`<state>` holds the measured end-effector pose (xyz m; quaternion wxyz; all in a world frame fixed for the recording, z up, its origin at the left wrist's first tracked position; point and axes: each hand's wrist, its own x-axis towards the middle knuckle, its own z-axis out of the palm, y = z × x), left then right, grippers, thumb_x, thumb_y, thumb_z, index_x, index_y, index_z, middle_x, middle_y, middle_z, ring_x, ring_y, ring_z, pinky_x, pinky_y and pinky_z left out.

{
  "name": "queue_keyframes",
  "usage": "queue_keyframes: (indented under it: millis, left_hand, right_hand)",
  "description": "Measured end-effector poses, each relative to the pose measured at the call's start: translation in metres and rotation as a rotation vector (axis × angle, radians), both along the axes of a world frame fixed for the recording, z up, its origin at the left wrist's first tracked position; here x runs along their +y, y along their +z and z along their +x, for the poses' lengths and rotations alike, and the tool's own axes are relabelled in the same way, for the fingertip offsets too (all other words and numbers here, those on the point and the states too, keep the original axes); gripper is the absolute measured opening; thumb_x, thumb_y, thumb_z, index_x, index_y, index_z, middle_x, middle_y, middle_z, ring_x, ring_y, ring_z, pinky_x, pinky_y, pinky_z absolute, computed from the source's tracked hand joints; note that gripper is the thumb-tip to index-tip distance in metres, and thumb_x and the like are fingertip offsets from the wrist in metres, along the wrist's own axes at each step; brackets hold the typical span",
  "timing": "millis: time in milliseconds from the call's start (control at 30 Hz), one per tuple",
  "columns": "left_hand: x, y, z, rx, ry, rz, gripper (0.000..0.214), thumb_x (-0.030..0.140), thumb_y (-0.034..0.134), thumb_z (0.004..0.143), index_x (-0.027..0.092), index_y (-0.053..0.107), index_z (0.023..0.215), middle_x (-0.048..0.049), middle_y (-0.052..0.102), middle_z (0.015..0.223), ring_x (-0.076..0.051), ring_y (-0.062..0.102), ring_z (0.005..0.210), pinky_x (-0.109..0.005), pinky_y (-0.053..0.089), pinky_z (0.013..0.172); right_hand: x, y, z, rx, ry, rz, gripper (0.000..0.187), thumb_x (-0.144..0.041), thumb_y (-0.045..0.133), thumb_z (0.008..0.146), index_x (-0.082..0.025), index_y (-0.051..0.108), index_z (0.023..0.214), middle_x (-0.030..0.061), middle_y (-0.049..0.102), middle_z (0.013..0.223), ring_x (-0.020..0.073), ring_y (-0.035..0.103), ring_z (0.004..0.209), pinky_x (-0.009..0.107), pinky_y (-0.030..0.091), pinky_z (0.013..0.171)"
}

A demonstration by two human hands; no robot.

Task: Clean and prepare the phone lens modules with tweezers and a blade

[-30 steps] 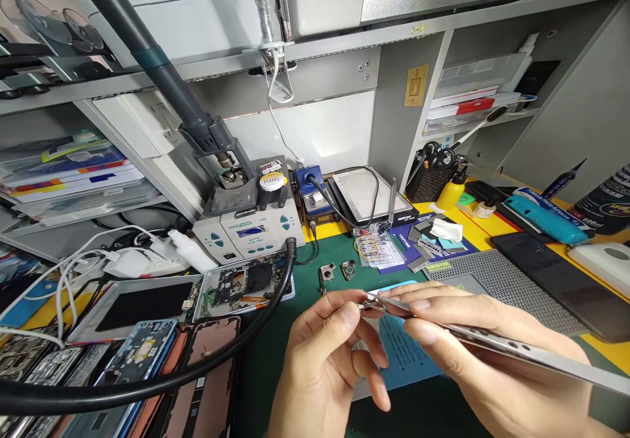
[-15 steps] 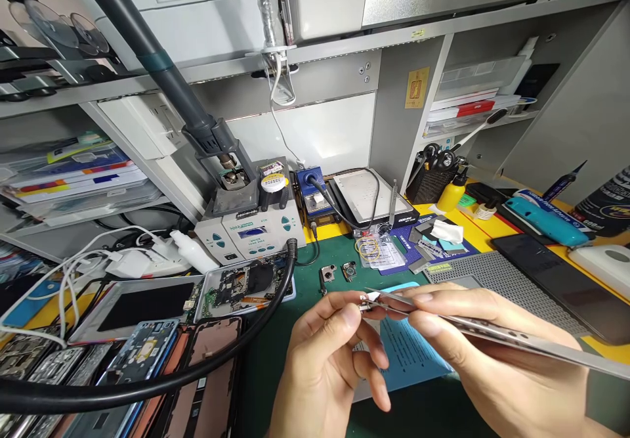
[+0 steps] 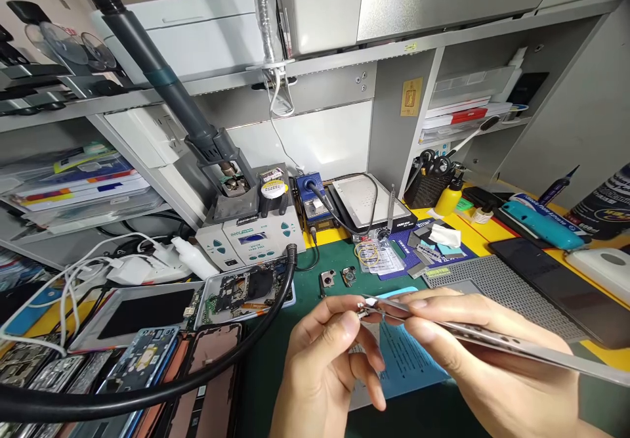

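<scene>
My left hand (image 3: 325, 366) is closed in a pinch on a tiny metal part (image 3: 363, 311) held above the green mat (image 3: 275, 359). My right hand (image 3: 487, 372) grips long silver tweezers (image 3: 472, 336); their tips meet the small part at my left fingertips. Beneath both hands lies a blue card (image 3: 406, 349). Two small camera modules (image 3: 337, 276) rest on the mat just behind my hands.
A hot-air rework station (image 3: 251, 228) with a thick black hose (image 3: 147, 385) stands at back left. Opened phones and frames (image 3: 142, 333) crowd the left. A soldering station (image 3: 311, 203), heating plate (image 3: 367, 201), tool cup (image 3: 433, 175), grey mesh pad (image 3: 506, 287) and dark phone (image 3: 556, 280) fill the right.
Both hands have stayed together on the small part, shifting only slightly. The view has tilted a little, so the bench items sit somewhat lower in the picture.
</scene>
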<state>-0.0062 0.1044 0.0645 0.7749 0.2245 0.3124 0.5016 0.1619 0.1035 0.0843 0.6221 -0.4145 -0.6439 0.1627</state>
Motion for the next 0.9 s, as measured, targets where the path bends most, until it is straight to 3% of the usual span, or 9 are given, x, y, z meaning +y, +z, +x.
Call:
queue_keyframes:
  millis: [333,900]
  left_hand:
    - [-0.0013,-0.002,-0.0002,0.036,0.025,0.088,0.023,0.031,0.079,0.086,0.016,0.075,0.103,-0.0036,0.068,0.068,-0.015,0.065,0.061,-0.021,0.056,0.046]
    - [-0.0059,-0.0063,0.0016,0.167,0.104,0.254,0.022,0.037,0.077,0.09,0.018,0.077,0.101,-0.0032,0.07,0.067,-0.015,0.067,0.057,-0.023,0.056,0.047]
  right_hand:
    - [-0.0019,0.0005,0.0028,-0.023,0.015,-0.005,0.015,-0.015,0.082,0.08,-0.029,0.08,0.084,-0.0091,0.082,0.081,0.0071,0.077,0.068,0.005,0.059,0.074]
    - [-0.0023,-0.0051,0.0042,-0.046,0.014,0.01,0.018,-0.014,0.081,0.081,-0.03,0.077,0.088,-0.0092,0.082,0.085,0.0082,0.078,0.074,0.007,0.06,0.075]
